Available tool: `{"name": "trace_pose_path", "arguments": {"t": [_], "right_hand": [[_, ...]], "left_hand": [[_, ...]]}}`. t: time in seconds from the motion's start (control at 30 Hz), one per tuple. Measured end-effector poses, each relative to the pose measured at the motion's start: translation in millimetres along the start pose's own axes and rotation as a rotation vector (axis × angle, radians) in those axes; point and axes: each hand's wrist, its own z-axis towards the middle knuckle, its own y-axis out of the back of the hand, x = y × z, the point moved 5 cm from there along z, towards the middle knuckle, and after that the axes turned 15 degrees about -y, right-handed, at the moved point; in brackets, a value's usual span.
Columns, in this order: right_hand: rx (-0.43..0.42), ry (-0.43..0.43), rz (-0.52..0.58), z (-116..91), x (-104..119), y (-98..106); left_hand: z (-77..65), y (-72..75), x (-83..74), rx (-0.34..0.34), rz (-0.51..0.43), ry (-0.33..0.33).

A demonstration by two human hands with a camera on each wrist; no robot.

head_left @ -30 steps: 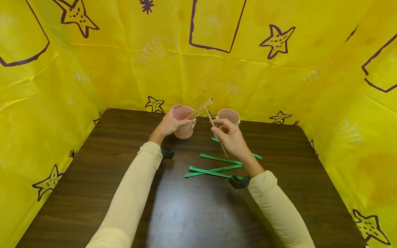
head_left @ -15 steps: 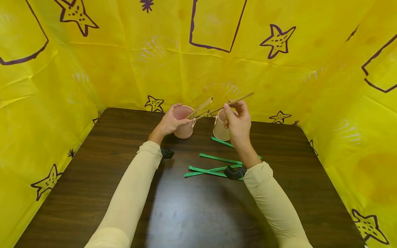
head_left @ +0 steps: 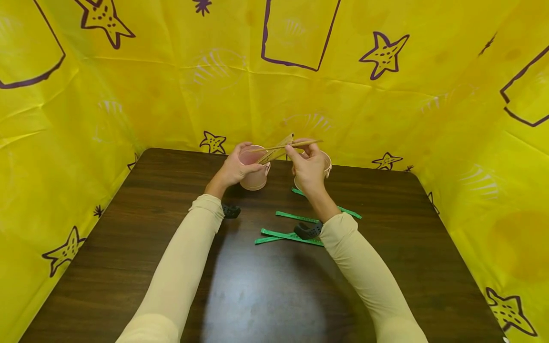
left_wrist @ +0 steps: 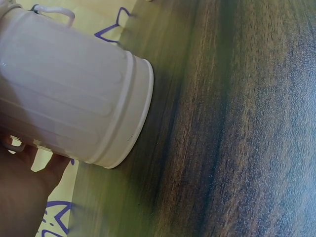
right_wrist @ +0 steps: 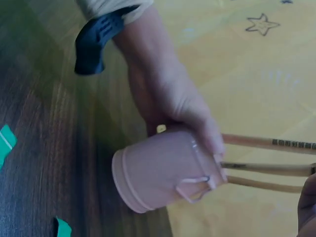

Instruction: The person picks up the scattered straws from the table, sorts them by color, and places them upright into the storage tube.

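In the head view my left hand (head_left: 235, 167) grips a small pale pink pail (head_left: 255, 180) by its side, thumb near the rim. Several narrow tan sticks (head_left: 276, 148), some with dark print, lean out of that pail toward the right. My right hand (head_left: 310, 166) pinches another tan stick (head_left: 309, 142), held nearly level with its left end over the pail's mouth. The right wrist view shows the pail (right_wrist: 163, 168) tilted, with its wire handle hanging. In the left wrist view the pail's base (left_wrist: 133, 113) appears close to the table; contact is unclear.
A second pale pail (head_left: 327, 164) stands behind my right hand, partly hidden. Several green strips (head_left: 291, 237) with dark print lie on the dark wooden table (head_left: 257, 295), some crossing. A yellow patterned sheet (head_left: 171, 95) hangs around the table's back and sides.
My right hand turned the tan stick from steep to nearly level, first moving right, then back left so its end is over the held pail. The left hand and pail stayed put.
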Motion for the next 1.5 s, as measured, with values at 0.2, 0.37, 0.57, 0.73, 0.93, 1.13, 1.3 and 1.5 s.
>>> {"name": "trace_pose_path", "arguments": {"t": [0.2,0.37,0.57,0.73,0.93,1.13,1.3,1.5], "right_hand": [[0.029,-0.033,-0.020,8.5,-12.8,-5.3],[0.006,-0.062,-0.163,14.3,-22.2,-5.0],[-0.013,-0.073,-0.244,18.3,-31.4,-6.5],[0.005,-0.099,-0.197,17.9,-36.9,-7.1],[0.025,-0.087,-0.211,13.3,-38.3,-2.8],[0.048,-0.108,-0.300,5.8,-37.5,11.4],[0.085,-0.142,-0.393,-6.3,-34.2,29.0],[0.099,-0.174,-0.624,-25.8,-37.8,57.5]], "left_hand": [[-0.1,-2.0,0.9,-0.003,-0.062,-0.005],[-0.4,-3.4,1.9,0.001,-0.057,-0.001],[-0.9,-3.8,2.1,0.000,-0.031,0.002],[-1.3,-3.3,2.5,0.011,-0.048,0.013],[-4.4,-3.5,-14.1,0.029,-0.072,0.042],[-3.2,-3.1,-12.7,0.034,-0.044,0.048],[-0.5,-1.2,1.6,0.005,-0.024,0.042],[-1.1,0.7,1.9,-0.002,-0.002,0.025]]}}
